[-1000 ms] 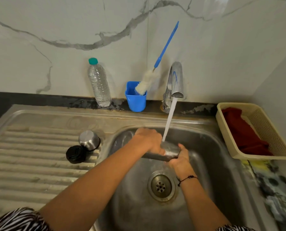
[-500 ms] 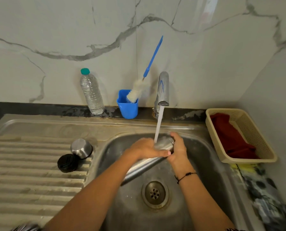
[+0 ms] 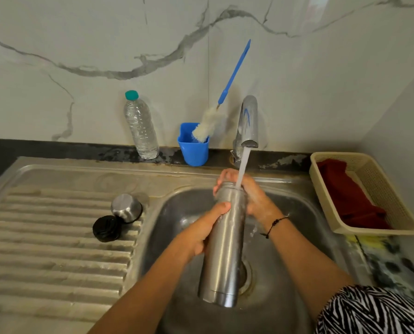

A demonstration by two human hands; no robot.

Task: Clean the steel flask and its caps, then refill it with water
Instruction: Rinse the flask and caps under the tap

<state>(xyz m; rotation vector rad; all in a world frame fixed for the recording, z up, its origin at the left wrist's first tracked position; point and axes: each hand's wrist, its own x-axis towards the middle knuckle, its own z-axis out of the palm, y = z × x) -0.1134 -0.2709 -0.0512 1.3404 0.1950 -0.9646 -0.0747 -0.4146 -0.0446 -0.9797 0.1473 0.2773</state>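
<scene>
Flask (image 3: 225,247) now upright under tap (image 3: 248,121) vs tilted before; left hand (image 3: 206,230) & right hand (image 3: 251,196) both wrapped round it.

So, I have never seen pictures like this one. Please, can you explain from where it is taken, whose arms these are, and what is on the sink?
There is no machine here. A person wears a camera on the head, so you look down along their own two arms. The left hand grips the middle of the steel flask, and the right hand wraps its top. The flask stands nearly upright over the sink basin, and water from the tap runs into its open mouth. On the ribbed draining board lie its two caps, a steel cap and a black cap. Behind stand a plastic bottle and a blue cup holding a bottle brush. A basket with a red cloth sits at the right.
</scene>
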